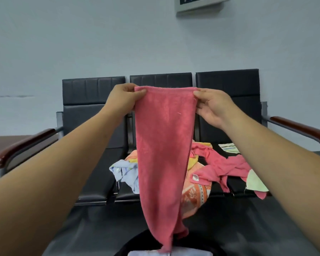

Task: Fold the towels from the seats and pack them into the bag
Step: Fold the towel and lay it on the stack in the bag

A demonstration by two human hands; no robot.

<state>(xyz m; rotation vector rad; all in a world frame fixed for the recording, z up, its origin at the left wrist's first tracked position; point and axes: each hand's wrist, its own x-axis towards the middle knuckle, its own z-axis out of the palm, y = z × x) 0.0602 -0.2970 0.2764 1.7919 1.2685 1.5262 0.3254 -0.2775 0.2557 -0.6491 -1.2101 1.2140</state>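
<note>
Both hands are up at chest height. The left hand [124, 97] and right hand [211, 106] each pinch a top corner of the pink towel [164, 145] between thumb and fingers. It hangs straight down in front of the middle seat and narrows toward a ragged bottom end, near the low edge of the view.

Progress-wise I'd call this early. This towel is mid-fold at best, and there's a messy heap on the seats [92, 182] behind it:
- a light blue towel [126, 172] on the left of the heap
- an orange patterned towel [194, 196] hanging over the front edge of the seat
- a second pink towel [224, 167] sprawled to the right
- a striped towel [229, 147] further back
- a pale cloth [255, 182] near the right arm

None of those look folded. At the very bottom there's a dark opening with something pale [170, 253] in it. It might be the bag with a folded towel inside, but I can't say for sure.

There's plenty of open air in front of the backrests. The left seat is bare, so it could work for laying the towel flat. The wooden armrests, left [22, 145] and right [303, 128], sit well out to the sides.
</note>
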